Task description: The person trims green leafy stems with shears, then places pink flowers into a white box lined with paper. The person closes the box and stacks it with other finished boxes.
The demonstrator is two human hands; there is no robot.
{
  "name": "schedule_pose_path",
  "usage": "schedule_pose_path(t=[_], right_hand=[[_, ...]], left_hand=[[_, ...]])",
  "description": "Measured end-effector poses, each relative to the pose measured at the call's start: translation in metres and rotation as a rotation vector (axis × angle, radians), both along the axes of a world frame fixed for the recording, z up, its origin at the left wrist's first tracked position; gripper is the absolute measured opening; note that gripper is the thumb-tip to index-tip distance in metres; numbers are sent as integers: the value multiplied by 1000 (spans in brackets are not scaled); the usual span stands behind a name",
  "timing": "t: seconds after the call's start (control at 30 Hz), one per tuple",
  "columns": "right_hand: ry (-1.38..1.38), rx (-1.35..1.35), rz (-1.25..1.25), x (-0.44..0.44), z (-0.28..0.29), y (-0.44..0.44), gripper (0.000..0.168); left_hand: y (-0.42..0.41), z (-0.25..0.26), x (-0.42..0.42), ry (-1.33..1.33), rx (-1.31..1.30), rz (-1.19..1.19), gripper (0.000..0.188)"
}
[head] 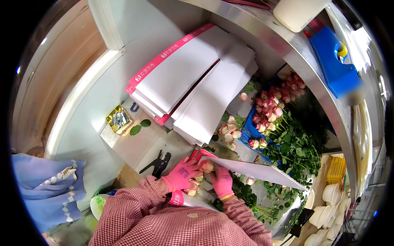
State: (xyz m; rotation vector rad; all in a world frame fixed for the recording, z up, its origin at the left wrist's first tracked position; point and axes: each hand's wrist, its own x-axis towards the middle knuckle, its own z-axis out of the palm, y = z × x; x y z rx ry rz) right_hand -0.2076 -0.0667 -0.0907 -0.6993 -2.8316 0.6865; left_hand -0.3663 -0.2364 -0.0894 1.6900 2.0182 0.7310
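My left hand (181, 176), in a pink glove, lies over a few cream-and-pink roses (193, 188), its fingers pointing toward a larger rose head (206, 166). My right hand (223, 182), also gloved in pink, has its fingers against that rose head from the other side; its thumb is hidden. Beneath the roses is a white wrapping sheet (201, 202) with a pink printed border. A white panel (255, 171) of the wrapping stands raised beyond my right hand. Whether the left fingers grip a flower is hard to see.
Stacked white sheets (197, 89) lie ahead. Bunched roses (267, 110) with leafy stems (295, 147) lie right, near loose rose heads (229, 130). A black plier stapler (160, 163) and a tin of metal staples (118, 120) are left. A metal shelf edge (295, 58) curves overhead.
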Motion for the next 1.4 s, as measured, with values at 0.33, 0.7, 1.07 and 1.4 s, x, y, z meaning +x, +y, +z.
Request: schedule_pose_path(t=[0.33,0.7,1.07,1.4], right_hand=[[-94,214,220,7,-2,3,36],[-223,238,-255,29,-31,241,47],[251,258,-311,121,161,179,17],[299,314,-280,107,298,181,18]], left_hand=[[24,48,-10,236,-30,-226,49],[44,76,4,369,-212,-324,52],[25,61,-9,455,-130,-311,51],[18,44,-9,363,-56,-267,46]])
